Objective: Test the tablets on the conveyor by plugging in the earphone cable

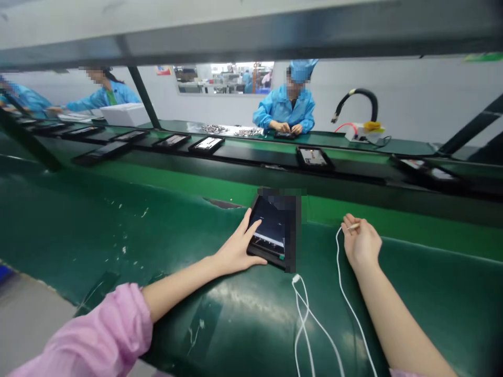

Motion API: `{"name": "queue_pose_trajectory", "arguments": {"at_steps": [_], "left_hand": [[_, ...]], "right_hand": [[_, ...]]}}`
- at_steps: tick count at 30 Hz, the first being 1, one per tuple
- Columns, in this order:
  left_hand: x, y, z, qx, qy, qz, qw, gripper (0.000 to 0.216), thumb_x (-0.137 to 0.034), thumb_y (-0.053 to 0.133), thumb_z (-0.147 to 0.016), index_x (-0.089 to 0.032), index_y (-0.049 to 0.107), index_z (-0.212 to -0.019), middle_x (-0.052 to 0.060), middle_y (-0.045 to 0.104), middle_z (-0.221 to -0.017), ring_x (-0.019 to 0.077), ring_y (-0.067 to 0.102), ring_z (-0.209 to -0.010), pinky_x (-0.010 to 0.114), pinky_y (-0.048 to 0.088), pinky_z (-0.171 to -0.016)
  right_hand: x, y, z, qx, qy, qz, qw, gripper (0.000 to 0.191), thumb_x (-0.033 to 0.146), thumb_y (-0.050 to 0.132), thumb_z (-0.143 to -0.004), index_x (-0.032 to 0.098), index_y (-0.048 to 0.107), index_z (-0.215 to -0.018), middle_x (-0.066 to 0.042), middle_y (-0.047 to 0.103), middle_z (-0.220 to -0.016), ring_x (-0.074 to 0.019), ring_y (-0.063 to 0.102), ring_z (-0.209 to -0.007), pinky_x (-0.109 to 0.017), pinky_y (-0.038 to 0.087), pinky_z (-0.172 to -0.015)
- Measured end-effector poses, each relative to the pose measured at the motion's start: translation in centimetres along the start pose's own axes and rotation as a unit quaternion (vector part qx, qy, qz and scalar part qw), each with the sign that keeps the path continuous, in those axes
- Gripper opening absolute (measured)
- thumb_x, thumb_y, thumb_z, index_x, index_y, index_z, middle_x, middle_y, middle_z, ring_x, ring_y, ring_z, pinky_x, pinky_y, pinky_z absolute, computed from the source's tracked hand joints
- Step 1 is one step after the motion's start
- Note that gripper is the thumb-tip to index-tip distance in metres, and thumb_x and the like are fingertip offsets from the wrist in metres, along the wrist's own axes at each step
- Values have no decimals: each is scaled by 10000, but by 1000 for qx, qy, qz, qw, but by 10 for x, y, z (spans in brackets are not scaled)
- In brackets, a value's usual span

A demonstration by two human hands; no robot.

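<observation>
A black tablet lies tilted on the green bench, its dark screen facing up with a light strip across the lower part. Over its left side, my left hand is spread, one fingertip on the screen and the thumb at the near edge. To the right of the tablet, my right hand is turned partly palm up with fingers curled. A white cable runs up to its fingertips. A small pale, pointed piece shows between the fingers; its kind is unclear.
Another white cable with a plug lies looped near the tablet. Behind a green ledge, a black conveyor carries several open device housings. A co-worker in blue sits across. A shelf beam hangs overhead, with slanted posts.
</observation>
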State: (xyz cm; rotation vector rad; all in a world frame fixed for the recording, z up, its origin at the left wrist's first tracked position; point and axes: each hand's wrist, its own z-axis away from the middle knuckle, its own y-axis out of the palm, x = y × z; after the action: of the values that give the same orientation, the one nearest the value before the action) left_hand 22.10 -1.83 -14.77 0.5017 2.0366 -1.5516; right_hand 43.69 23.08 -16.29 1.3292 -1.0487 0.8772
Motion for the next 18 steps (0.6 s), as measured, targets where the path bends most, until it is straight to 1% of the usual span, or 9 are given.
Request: {"name": "queue_pose_trajectory", "arguments": {"at_steps": [2,4,6,8,11,13,15,18], "left_hand": [[3,0,-36,-11,1,-10,1000,1034,-407,838,-682,-177,253,-1503,214,-35,-1639,346,120,-1504,496,288,-1192],[3,2,-69,-28,-12,-37,999,980,-400,813,-698,-147,285,-1484,228,18,-1636,343,140,-1505,495,276,-1195],[4,6,-94,-50,-32,-60,996,894,-374,771,-733,-131,315,-1462,241,74,-1630,352,170,-1499,529,265,-1187],[6,10,-110,-73,-53,-65,994,795,-332,705,-782,-116,325,-1446,265,136,-1613,369,249,-1476,568,286,-1159],[12,17,-120,-100,-74,-63,990,692,-281,608,-834,-105,316,-1436,287,184,-1594,372,357,-1429,566,330,-1127],[14,19,-121,-113,-85,-69,987,650,-267,556,-858,-104,310,-1437,289,190,-1592,374,341,-1436,579,321,-1126],[14,19,-118,-121,-88,-80,985,625,-271,529,-871,-105,316,-1435,285,202,-1590,378,299,-1454,620,281,-1132],[10,18,-111,-118,-75,-100,985,595,-286,523,-882,-105,358,-1424,266,257,-1580,375,297,-1456,658,220,-1144]], "right_hand": [[-4,0,-1,-1,-17,-3,1000,313,484,655,-776,219,493,-743,-66,663,-924,-232,652,-1034,-454,468,-993],[-7,1,-2,2,-33,0,999,343,515,678,-737,217,509,-724,-68,674,-906,-244,659,-1016,-462,479,-978],[-11,0,-3,9,-48,6,999,372,548,690,-707,216,522,-713,-75,680,-893,-258,664,-1007,-465,491,-961],[-13,-2,-5,17,-60,15,998,394,573,698,-683,215,536,-711,-81,685,-891,-270,668,-1005,-468,501,-948],[-14,-6,-7,27,-69,30,997,423,601,713,-651,213,554,-701,-89,695,-896,-284,672,-995,-483,506,-938],[-13,-6,-7,28,-74,39,996,445,622,723,-622,211,563,-688,-93,694,-894,-288,670,-987,-488,501,-943],[-11,-5,-6,26,-77,46,996,467,639,732,-585,211,566,-668,-91,687,-886,-284,665,-976,-482,498,-947],[-7,-3,-2,21,-79,60,995,481,646,742,-528,210,565,-627,-66,661,-832,-254,656,-893,-448,515,-905]]}}
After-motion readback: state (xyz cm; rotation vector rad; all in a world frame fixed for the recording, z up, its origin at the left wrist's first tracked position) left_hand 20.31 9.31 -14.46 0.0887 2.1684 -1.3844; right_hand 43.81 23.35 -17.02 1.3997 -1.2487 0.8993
